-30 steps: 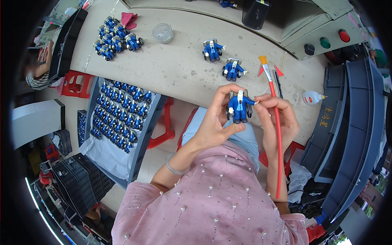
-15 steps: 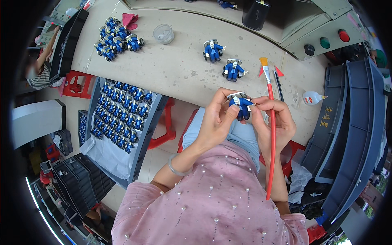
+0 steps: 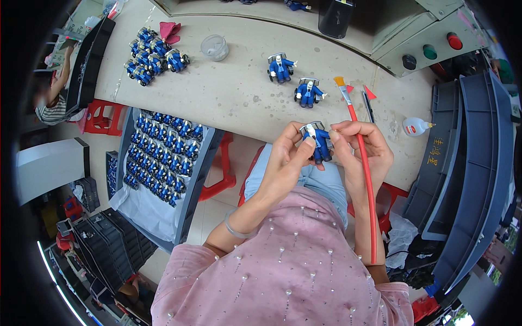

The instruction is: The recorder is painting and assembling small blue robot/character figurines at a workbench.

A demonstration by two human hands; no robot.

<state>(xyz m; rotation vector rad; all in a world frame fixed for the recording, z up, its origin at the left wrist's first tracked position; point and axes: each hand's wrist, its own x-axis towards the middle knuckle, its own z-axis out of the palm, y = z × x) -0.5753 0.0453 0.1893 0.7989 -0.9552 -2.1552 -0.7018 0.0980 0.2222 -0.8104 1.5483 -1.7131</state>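
Observation:
My left hand [image 3: 284, 165] grips a small toy figure [image 3: 321, 145] in a blue suit with a pale head, seated in a dark wheeled chair. Just right of the figure, my right hand [image 3: 371, 148] has its thumb and forefinger pinched together at the figure's side. Whether a tiny part sits in that pinch I cannot make out. A long red-handled brush [image 3: 371, 217] rests in the same hand, its yellow bristles pointing away from me. Beyond my hands, two similar figures, a nearer one [image 3: 309, 93] and a farther one [image 3: 281, 68], sit on the table [image 3: 228, 98].
More figures cluster beside a dark pink cloth [image 3: 169, 31] and a clear cup [image 3: 214, 48]. Left of my lap, a grey crate [image 3: 202, 182] holds rows of figures. To the right lie a dark thin tool [image 3: 369, 106], a glue-like bottle [image 3: 416, 126] and stacked grey crates [image 3: 478, 179].
The brush has tilted, its bristle end swinging left and its handle end right. My right fingertips have shifted slightly left and up; the held figure has turned a little in my left hand.

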